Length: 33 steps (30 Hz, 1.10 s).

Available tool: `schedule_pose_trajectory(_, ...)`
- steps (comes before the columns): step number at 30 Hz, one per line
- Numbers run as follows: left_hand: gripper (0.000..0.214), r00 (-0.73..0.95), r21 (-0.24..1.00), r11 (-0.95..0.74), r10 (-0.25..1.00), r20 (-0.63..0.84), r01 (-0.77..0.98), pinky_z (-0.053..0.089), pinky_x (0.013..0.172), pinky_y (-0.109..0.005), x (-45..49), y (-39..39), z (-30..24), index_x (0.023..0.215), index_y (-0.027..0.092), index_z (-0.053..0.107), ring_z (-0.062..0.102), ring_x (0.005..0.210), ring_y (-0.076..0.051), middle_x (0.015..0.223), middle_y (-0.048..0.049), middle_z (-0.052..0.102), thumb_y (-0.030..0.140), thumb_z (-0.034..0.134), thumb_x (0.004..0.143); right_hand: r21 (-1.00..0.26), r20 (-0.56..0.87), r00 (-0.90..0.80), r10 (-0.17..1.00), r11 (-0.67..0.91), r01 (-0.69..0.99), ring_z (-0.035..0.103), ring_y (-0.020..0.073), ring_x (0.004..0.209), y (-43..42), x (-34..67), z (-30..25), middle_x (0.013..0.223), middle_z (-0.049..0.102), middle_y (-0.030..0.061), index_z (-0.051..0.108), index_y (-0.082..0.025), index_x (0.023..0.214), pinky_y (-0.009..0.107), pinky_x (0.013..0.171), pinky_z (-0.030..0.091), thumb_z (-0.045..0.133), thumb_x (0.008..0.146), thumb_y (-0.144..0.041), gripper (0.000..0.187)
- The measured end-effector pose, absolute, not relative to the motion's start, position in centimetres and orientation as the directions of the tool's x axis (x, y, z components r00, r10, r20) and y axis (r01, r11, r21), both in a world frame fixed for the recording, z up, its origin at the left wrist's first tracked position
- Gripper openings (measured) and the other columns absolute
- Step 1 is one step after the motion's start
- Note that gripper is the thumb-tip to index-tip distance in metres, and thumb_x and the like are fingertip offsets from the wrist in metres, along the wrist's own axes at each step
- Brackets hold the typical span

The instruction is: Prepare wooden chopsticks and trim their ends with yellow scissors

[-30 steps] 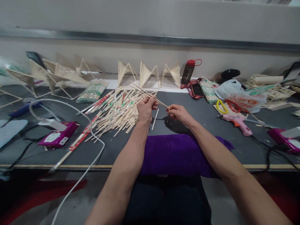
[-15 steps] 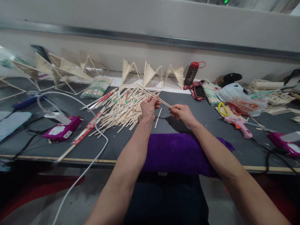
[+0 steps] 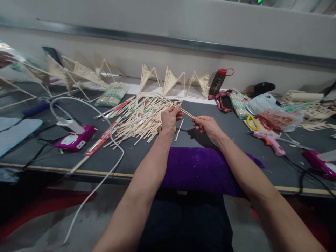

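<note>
Two thin wooden sticks (image 3: 188, 113), side by side, stretch between my hands above the table. My left hand (image 3: 170, 117) pinches them at the left, beside a big loose pile of wooden sticks (image 3: 139, 120). The fingers of my right hand (image 3: 206, 125) are closed on their right end. A single short stick (image 3: 179, 130) lies on the table just below my hands. Under my forearms a purple cloth (image 3: 195, 169) is spread along the table's front edge.
Fan-shaped stick models (image 3: 173, 82) stand along the wall, near a red-capped bottle (image 3: 217, 82). To the right lie a pink glue gun (image 3: 270, 141), yellow-handled scissors (image 3: 252, 122) and a plastic bag (image 3: 275, 110). A white cable (image 3: 119, 159) loops from a magenta power adapter (image 3: 76, 138) at left.
The view has shifted a little, so everything sits slightly further right. Both hands keep hold of the two sticks in nearly the same pose. A hand appears at the far left edge.
</note>
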<state>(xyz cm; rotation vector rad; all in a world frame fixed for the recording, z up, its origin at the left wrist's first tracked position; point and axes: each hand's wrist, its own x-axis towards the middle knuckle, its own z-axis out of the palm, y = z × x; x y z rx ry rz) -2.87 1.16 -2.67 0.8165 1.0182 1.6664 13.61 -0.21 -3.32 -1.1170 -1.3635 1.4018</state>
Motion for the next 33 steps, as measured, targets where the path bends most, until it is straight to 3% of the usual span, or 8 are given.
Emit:
schedule_pose_trajectory(6,0.026,-0.355,0.924,-0.188,0.933,0.062,-0.333,0.041,0.039,-0.015,-2.6,1.2,-3.0,0.064,0.013,0.059,0.055,0.046,-0.007,0.054,0.0023,0.057,0.036,0.073,0.063,-0.977,0.068,-0.101,0.993,0.086,0.193,0.051,0.0076,0.045,-0.1,13.0,-3.9,0.062,0.061,0.0025,0.063,-0.013,0.071,0.017,0.035,0.032,0.061,0.071,-0.031,0.018)
schedule_pose_trajectory(10,0.026,-0.382,0.946,-0.242,0.912,0.146,-0.215,0.043,0.039,-0.017,-1.9,1.0,-3.0,0.064,0.012,0.06,0.055,0.044,-0.007,0.052,0.0022,0.057,0.036,0.071,0.064,-0.942,0.059,-0.047,0.997,0.072,0.329,0.043,0.0069,0.039,0.0,12.6,-4.5,0.054,0.053,-0.0015,0.059,-0.015,0.067,0.018,0.033,0.029,0.054,0.072,-0.027,0.013)
schedule_pose_trajectory(15,0.026,-0.371,0.949,-0.308,0.891,0.263,-0.067,0.046,0.043,-0.017,-0.9,0.2,-2.7,0.066,0.013,0.062,0.057,0.047,-0.008,0.052,0.0021,0.058,0.038,0.071,0.065,-0.987,-0.043,-0.075,0.996,-0.03,0.159,0.03,0.0046,0.034,0.3,12.6,-4.6,0.046,0.037,-0.0065,0.048,-0.018,0.059,0.019,0.032,0.025,0.052,0.069,-0.022,0.012)
schedule_pose_trajectory(20,0.023,-0.329,0.933,-0.357,0.886,0.325,-0.039,0.046,0.046,-0.016,-0.6,-0.2,-2.3,0.068,0.014,0.064,0.056,0.047,-0.007,0.052,0.0032,0.058,0.036,0.07,0.067,-0.994,-0.11,-0.117,0.987,-0.107,0.032,0.027,0.0041,0.034,0.6,13.2,-4.3,0.046,0.039,-0.0059,0.053,-0.016,0.061,0.02,0.032,0.021,0.049,0.064,-0.017,0.005)
schedule_pose_trajectory(26,0.026,-0.384,0.891,-0.218,0.922,0.054,-0.397,0.043,0.042,-0.015,-1.5,0.7,-2.4,0.065,0.014,0.057,0.055,0.045,-0.006,0.053,0.004,0.057,0.033,0.074,0.063,-0.999,-0.014,-0.155,0.988,-0.022,-0.047,0.036,0.0047,0.036,0.5,13.7,-3.6,0.052,0.048,-0.0042,0.058,-0.014,0.067,0.019,0.033,0.027,0.055,0.064,-0.022,0.009)
schedule_pose_trajectory(33,0.014,-0.206,0.729,0.059,0.941,-0.269,-0.682,0.04,0.04,-0.01,-2.4,1.4,-2.6,0.066,0.013,0.058,0.052,0.042,-0.003,0.051,0.0033,0.056,0.02,0.069,0.071,-0.984,0.1,-0.178,0.979,0.071,-0.165,0.039,0.0044,0.037,-0.2,13.3,-3.0,0.057,0.053,-0.0044,0.057,-0.016,0.068,0.02,0.035,0.033,0.058,0.063,-0.023,0.008)
